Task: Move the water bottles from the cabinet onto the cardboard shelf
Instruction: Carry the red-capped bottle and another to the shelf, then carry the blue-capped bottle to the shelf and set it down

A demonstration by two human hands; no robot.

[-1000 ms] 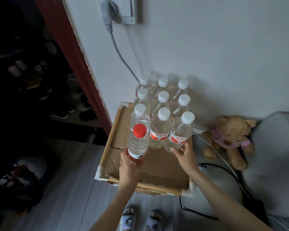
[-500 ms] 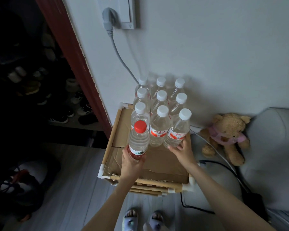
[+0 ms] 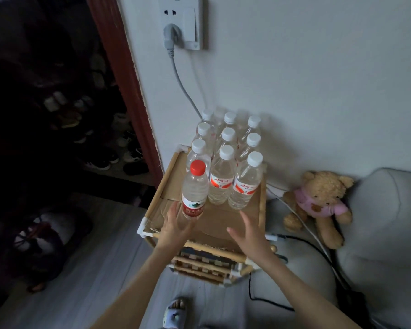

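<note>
A red-capped water bottle [image 3: 195, 193] stands upright at the front left of the cardboard shelf [image 3: 214, 220], in line with the left column of several white-capped bottles [image 3: 223, 176] packed toward the wall. My left hand [image 3: 176, 225] lies just below the red-capped bottle's base with its fingers straight; whether they still touch it is unclear. My right hand [image 3: 249, 233] hovers over the shelf's front right with spread fingers, apart from the nearest white-capped bottle [image 3: 246, 184]. Neither hand holds anything.
A teddy bear [image 3: 318, 203] sits on the floor right of the shelf, against a grey cushion [image 3: 389, 222]. A grey cable [image 3: 180, 84] runs from the wall socket [image 3: 183, 22] down behind the bottles. The dark cabinet opening [image 3: 81, 119] with shoes is on the left.
My left hand has let go of the red-capped bottle, which now stands on the shelf. My right hand has come off the front right bottle. Both hands have drawn back toward me.
</note>
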